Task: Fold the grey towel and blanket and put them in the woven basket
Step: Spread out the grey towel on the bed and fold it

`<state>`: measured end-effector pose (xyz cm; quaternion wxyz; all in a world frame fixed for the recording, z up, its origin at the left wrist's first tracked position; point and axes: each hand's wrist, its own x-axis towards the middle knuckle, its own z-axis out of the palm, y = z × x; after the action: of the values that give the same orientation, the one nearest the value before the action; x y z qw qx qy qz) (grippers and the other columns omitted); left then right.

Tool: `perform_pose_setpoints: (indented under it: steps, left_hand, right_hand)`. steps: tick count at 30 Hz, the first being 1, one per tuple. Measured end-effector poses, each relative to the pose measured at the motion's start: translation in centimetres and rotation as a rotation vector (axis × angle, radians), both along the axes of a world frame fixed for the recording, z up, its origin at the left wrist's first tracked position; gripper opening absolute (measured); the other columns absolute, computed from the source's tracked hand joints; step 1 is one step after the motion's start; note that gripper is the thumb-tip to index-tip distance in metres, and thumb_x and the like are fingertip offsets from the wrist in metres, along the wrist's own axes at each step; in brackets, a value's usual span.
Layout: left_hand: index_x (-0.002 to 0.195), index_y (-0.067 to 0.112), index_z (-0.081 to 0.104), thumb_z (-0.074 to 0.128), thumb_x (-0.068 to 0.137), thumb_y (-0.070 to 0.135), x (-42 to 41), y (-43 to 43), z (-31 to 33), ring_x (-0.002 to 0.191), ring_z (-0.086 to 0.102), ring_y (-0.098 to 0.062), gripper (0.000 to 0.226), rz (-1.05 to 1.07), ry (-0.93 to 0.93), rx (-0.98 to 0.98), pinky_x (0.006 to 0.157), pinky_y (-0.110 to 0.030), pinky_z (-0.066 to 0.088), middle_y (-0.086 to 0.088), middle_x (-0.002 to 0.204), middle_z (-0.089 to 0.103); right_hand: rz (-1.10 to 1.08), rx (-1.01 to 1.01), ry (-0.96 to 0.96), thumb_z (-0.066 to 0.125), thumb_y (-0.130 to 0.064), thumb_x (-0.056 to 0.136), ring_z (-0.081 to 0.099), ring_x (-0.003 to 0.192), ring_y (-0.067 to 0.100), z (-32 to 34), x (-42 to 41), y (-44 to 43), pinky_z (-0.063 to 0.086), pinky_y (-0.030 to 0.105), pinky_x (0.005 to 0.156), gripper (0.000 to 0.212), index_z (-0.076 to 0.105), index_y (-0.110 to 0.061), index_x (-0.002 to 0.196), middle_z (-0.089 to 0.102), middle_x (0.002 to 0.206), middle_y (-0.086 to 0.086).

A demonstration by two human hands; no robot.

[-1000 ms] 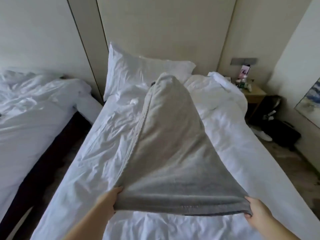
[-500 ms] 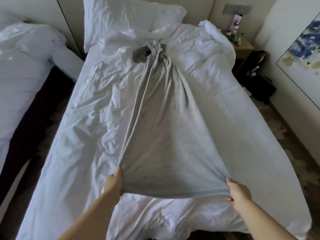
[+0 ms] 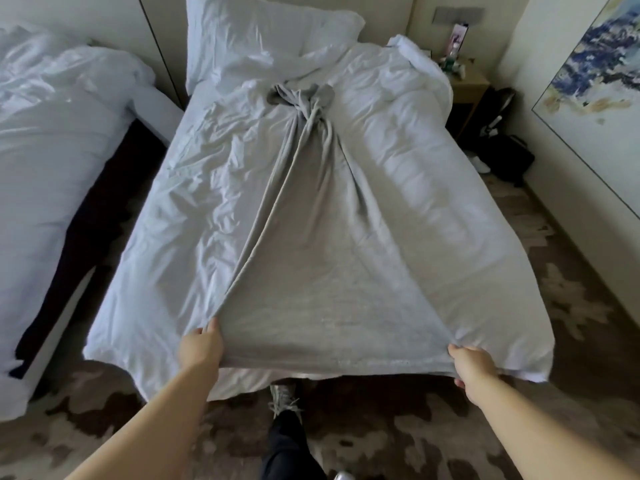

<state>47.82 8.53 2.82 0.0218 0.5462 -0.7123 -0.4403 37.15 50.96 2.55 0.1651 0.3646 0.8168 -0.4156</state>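
Grey, thin and limp, the blanket [image 3: 318, 289] is held by its two near corners over the near edge of the white duvet [image 3: 145, 271]. The left hand [image 3: 201, 348] has its fingers [image 3: 212, 329] curled round the left corner, and the right hand [image 3: 472, 367] pinches the right one. Between them the near hem stretches taut. The cloth looks light and soft (a fine knit, judging by its drape), with no stiffness to keep a crease. It should therefore sag wherever it is unsupported and cling to the duvet rather than slide. Farther up, it narrows into ropy pleats and ends in a twisted bunch [image 3: 301, 95] just short of the pillow [image 3: 263, 32]. That far end probably needs shaking flat, and its corners, hidden in the bunch, are the next places to take hold. No woven basket is in view.
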Motion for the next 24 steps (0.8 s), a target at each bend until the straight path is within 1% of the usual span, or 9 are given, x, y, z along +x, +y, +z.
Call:
perform_pose_setpoints:
  steps: [6,9,11,13,15,16,19,22,24]
  left_hand:
    - [0.103,-0.006,0.065,0.044,0.096,0.040,9.6,3.6,-4.1,0.092,0.059,-0.038,0.050,-0.098,-0.201,0.006,0.079,-0.038,0.044,-0.026,0.102,0.064]
    - [0.109,-0.008,0.064,0.049,0.095,0.033,12.5,4.5,-6.0,0.098,0.061,-0.037,0.046,-0.148,-0.443,0.137,0.082,-0.036,0.049,-0.025,0.107,0.065]
    - [0.111,-0.009,0.062,0.055,0.093,0.022,12.6,4.5,-6.6,0.105,0.061,-0.036,0.036,-0.177,-0.525,0.258,0.073,-0.031,0.050,-0.024,0.114,0.064]
    - [0.114,-0.011,0.060,0.057,0.091,0.010,10.9,4.0,-6.8,0.111,0.059,-0.038,0.032,-0.166,-0.478,0.343,0.073,-0.031,0.051,-0.027,0.119,0.061]
    - [0.117,-0.012,0.059,0.057,0.089,0.005,8.0,3.0,-6.8,0.111,0.058,-0.041,0.033,-0.130,-0.390,0.347,0.088,-0.041,0.051,-0.028,0.119,0.060]
    - [0.119,-0.010,0.059,0.056,0.089,0.005,6.3,2.4,-6.6,0.107,0.059,-0.040,0.033,-0.137,-0.360,0.340,0.090,-0.042,0.051,-0.026,0.114,0.062]
    - [0.121,-0.003,0.059,0.049,0.092,0.006,0.3,0.3,-6.4,0.086,0.062,-0.035,0.032,-0.179,-0.319,0.346,0.079,-0.042,0.052,-0.018,0.090,0.064]
    - [0.122,0.002,0.058,0.048,0.090,0.011,-5.8,-1.9,-7.0,0.108,0.058,-0.042,0.035,-0.177,-0.290,0.355,0.090,-0.047,0.050,-0.025,0.115,0.063]
    - [0.120,0.011,0.060,0.050,0.088,0.015,-9.5,-3.2,-7.7,0.107,0.059,-0.039,0.034,-0.171,-0.261,0.370,0.091,-0.044,0.050,-0.019,0.114,0.064]
  right_hand:
    - [0.034,0.056,-0.194,0.054,-0.023,0.096,0.055,0.066,0.032,-3.2,7.0,4.0,0.048,0.034,0.054,0.019,0.058,-0.004,0.097,0.053,0.078,0.012]
    - [-0.030,-0.002,-0.306,0.054,-0.013,0.093,0.058,0.078,0.034,-4.2,9.1,4.6,0.049,0.034,0.057,0.012,0.055,-0.003,0.099,0.058,0.091,0.017]
    - [-0.040,-0.018,-0.337,0.054,-0.008,0.088,0.057,0.069,0.029,-4.4,9.2,4.6,0.047,0.031,0.058,0.011,0.059,0.000,0.094,0.059,0.082,0.018]
    - [-0.050,-0.032,-0.334,0.055,-0.008,0.086,0.054,0.058,0.026,-4.2,7.7,4.1,0.044,0.027,0.056,0.010,0.060,0.000,0.081,0.058,0.068,0.014]
    - [-0.062,-0.064,-0.330,0.054,-0.008,0.088,0.053,0.056,0.024,-3.6,5.3,2.6,0.043,0.026,0.055,0.012,0.058,-0.001,0.078,0.058,0.066,0.012]
    - [-0.060,-0.086,-0.331,0.053,-0.008,0.089,0.053,0.056,0.024,-3.4,4.0,1.5,0.043,0.026,0.055,0.012,0.058,-0.002,0.080,0.058,0.067,0.012]
    - [-0.029,-0.129,-0.333,0.052,-0.008,0.091,0.053,0.058,0.022,-3.2,-0.4,-2.9,0.043,0.028,0.056,0.010,0.058,-0.004,0.084,0.058,0.070,0.010]
    - [0.036,-0.149,-0.361,0.052,-0.011,0.092,0.054,0.060,0.019,-4.0,-4.8,-8.6,0.044,0.028,0.055,0.009,0.059,-0.007,0.088,0.059,0.071,0.009]
    - [0.082,-0.155,-0.388,0.052,-0.011,0.093,0.054,0.059,0.019,-4.9,-7.4,-12.7,0.045,0.027,0.054,0.009,0.059,-0.009,0.087,0.060,0.070,0.008]
